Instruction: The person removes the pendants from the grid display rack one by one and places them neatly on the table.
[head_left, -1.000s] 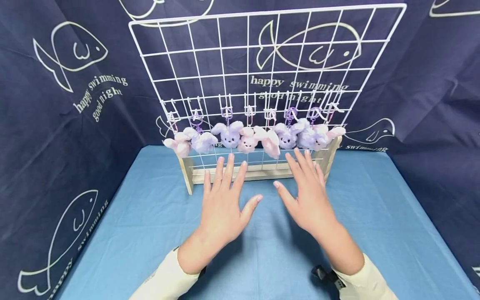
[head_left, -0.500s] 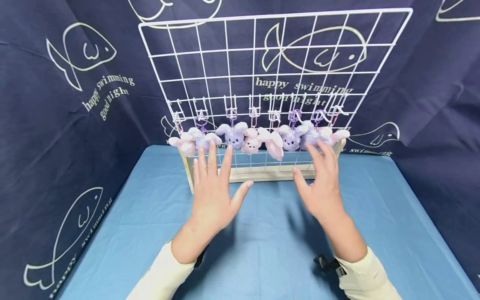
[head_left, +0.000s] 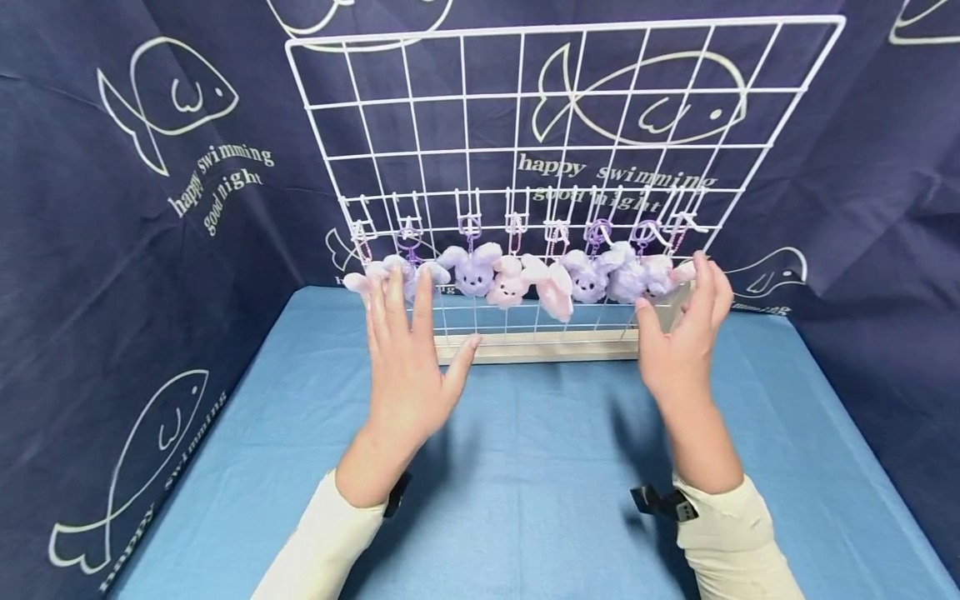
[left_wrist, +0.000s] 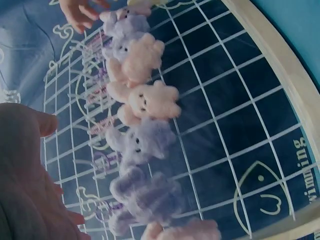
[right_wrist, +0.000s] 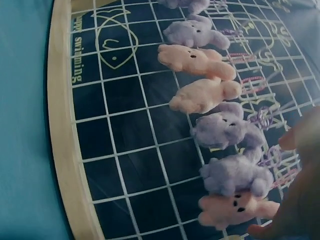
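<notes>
Plush bunny keychains, pink and lilac, hang in a row from hooks on a white wire grid rack (head_left: 525, 153). My left hand (head_left: 405, 375) is held with fingers spread in front of the leftmost lilac bunny (head_left: 433, 275) and pink bunny (head_left: 352, 283), partly covering them; contact cannot be made out. My right hand (head_left: 686, 342) is at the row's right end, thumb and fingers apart around the rightmost pink bunny (right_wrist: 235, 209). It grips nothing that I can see. Mid-row, a lilac bunny (left_wrist: 142, 140) and a pink bunny (left_wrist: 155, 100) face outward.
The rack stands in a wooden base (head_left: 555, 346) on a blue cloth (head_left: 517, 467). Dark navy fabric (head_left: 67, 275) with fish drawings surrounds the back and sides. A black strap with a connector (head_left: 663, 502) hangs by the right cuff.
Both hands have moved apart: the left toward the left end of the row, the right to its right end. The right fingers have bent more. The bunnies hang as before.
</notes>
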